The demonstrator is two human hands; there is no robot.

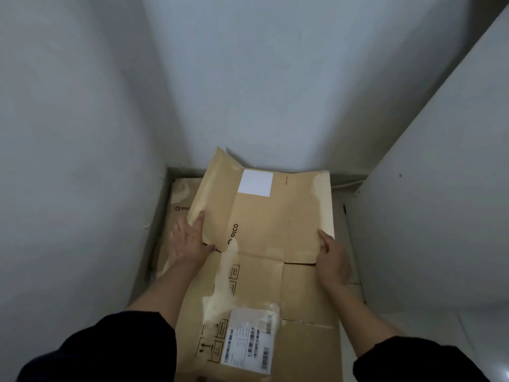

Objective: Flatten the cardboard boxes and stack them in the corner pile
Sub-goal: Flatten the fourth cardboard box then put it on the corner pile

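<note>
Flattened cardboard box (264, 244) lying in the corner between white walls (82, 133), on top of another flattened box (179, 205) of the pile; both carry PICO print. The lower box shows only at the far left, against the left wall.

Top box: far left flap (212, 194) tilted up along its crease, far right flap (325, 205) flatter. Blank white label (255, 182) near the far edge, shipping label (248, 346) with barcodes on the near end, tape-torn pale patches along the seams.

Left hand (190, 241): fingers straight and spread, palm flat on the lower part of the raised left flap, thumb at the crease slot. Not gripping.

Right hand (332, 257): at the right edge of the box by the slot between flaps, thumb on top of the panel, fingers curled round the edge; looks like a grip on the board.

Both forearms bare, dark sleeves (110, 351) at the bottom. White cabinet side (440, 188) on the right; light floor (427, 326) beside it.
</note>
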